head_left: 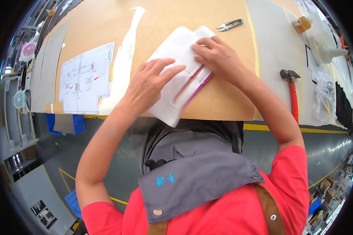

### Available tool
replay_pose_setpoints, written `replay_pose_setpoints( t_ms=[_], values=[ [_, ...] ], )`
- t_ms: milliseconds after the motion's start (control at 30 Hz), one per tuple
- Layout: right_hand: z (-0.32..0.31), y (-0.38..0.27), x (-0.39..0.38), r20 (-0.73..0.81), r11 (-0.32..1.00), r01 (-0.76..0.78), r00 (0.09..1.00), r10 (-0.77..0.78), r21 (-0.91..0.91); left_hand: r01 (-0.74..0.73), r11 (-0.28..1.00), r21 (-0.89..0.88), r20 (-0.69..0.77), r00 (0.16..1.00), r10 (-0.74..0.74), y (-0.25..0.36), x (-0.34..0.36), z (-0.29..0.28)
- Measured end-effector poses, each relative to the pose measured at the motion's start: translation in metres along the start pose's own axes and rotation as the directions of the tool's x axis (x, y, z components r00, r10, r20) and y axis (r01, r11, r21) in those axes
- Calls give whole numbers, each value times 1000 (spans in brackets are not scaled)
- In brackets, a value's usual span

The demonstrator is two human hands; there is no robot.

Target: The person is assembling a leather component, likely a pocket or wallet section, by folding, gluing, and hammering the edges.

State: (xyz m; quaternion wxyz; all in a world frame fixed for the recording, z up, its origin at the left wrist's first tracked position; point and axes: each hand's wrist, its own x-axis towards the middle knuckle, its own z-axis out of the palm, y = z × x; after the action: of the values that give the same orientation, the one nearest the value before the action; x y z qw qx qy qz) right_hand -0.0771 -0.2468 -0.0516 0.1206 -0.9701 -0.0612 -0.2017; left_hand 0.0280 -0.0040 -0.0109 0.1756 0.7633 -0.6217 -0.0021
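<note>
A white sheet-like piece lies at an angle on the brown-topped table, its bottom corner over the front edge. It has a long slot-like strip edged in purple. My left hand rests on the piece's left part, fingers apart and slightly bent. My right hand is at its upper right, fingers curled onto the piece at the top of the purple-edged strip.
Small snips lie behind my right hand. A red-handled hammer, amber bottle, white bottle and plastic bag lie right. A printed template lies left; blue bins stand below the table.
</note>
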Motion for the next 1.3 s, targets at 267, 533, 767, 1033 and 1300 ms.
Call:
replay_pose_setpoints(
  t_ms=[267,533,767,1033,1300],
  values=[
    [-38,-32,-33,93,937,-344,936,338,57,166,978,-124,-64,983,-175,-26,-11,7],
    [-23,-56,-21,-23,946,-84,995,96,312,227,961,-159,-220,941,-258,-31,-34,-2],
    [-6,-57,13,68,902,-121,993,101,415,404,839,-365,-175,855,-488,-30,-19,-1],
    [7,-55,35,337,754,-377,916,217,539,622,656,-428,201,773,-602,-42,3,-3],
    [6,-56,35,372,726,-432,892,256,536,770,516,-375,443,638,-630,-51,25,-12]
  ],
)
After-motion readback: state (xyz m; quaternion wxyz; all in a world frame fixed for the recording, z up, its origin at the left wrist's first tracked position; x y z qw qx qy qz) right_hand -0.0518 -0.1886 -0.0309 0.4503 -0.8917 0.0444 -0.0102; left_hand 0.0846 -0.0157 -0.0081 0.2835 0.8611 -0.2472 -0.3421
